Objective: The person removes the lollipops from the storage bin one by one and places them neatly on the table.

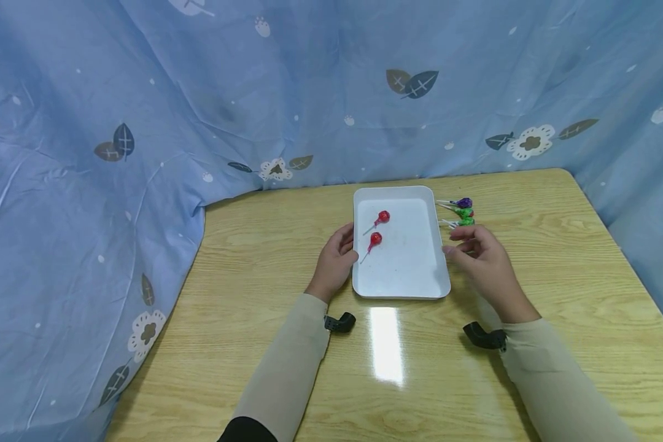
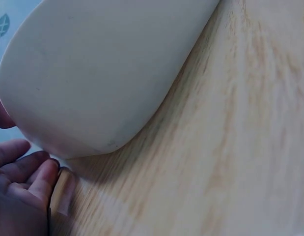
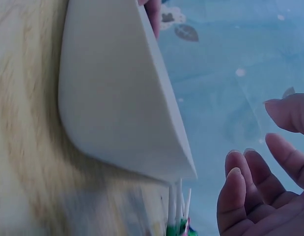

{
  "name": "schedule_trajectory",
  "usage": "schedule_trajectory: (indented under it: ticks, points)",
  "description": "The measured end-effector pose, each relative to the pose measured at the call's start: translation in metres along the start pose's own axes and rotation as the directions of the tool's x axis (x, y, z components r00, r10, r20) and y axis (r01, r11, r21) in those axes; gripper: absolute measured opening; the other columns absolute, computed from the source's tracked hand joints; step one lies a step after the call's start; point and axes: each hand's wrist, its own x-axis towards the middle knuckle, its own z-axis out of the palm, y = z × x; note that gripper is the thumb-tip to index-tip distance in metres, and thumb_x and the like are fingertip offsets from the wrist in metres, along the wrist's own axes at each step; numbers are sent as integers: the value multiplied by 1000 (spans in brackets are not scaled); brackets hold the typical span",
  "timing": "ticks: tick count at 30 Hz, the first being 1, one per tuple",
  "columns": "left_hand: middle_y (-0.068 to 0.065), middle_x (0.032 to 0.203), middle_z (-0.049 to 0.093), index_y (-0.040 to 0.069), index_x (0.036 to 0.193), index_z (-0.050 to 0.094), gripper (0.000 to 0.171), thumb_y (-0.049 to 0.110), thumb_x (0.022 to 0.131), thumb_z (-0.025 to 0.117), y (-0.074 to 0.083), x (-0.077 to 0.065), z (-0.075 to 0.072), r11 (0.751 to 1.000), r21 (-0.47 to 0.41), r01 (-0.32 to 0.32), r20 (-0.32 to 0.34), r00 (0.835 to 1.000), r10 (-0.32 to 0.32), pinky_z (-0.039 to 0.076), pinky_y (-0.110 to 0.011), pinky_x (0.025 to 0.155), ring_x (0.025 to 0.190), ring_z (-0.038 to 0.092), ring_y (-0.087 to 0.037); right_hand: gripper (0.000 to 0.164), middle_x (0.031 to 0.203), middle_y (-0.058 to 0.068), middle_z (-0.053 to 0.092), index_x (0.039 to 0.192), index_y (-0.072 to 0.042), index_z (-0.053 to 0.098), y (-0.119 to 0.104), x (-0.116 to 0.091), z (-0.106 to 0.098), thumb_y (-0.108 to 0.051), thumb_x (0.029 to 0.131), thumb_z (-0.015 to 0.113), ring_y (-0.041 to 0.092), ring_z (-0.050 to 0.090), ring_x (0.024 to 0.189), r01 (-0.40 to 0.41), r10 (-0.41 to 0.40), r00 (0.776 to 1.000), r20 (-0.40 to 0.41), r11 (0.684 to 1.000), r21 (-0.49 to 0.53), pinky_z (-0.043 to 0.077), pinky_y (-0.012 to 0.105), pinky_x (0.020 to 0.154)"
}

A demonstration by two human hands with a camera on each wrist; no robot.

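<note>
A white tray [image 1: 402, 270] lies on the table, and two red lollipops [image 1: 376, 239] rest inside it towards the left. My left hand [image 1: 334, 261] grips the tray's left edge, thumb at the rim and fingers along the outer side; in the left wrist view the fingers [image 2: 41, 174] curl against the wall. Just off the tray's right side hovers my right hand [image 1: 483, 261], fingers loosely bent and holding nothing. Close beyond it lie several wrapped lollipops, among them a purple one [image 1: 464, 202] and a green one [image 1: 465, 212], sticks pointing at the tray. In the right wrist view their sticks [image 3: 172, 204] show below the tray's corner.
The wooden table [image 1: 265, 276] extends to both sides of the tray. A blue curtain [image 1: 320, 80] with leaf and flower prints hangs behind the table and along its sides. A black wrist camera [image 1: 339, 322] sits on the left wrist, another [image 1: 484, 337] on the right.
</note>
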Motion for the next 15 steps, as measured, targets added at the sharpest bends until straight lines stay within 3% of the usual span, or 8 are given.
schedule_trajectory:
  ticks: [15]
  points:
    - [-6,158,55,7,165,46,66,-2,100,55,-1,1,0,1000,11,7,1,1000,-7,46,-31,115,140,55,-17,32,125,13,63,130,0,64,-31,17,25,-14,103,76,25,63,100,104,-106,992,74,994,27,53,23,81]
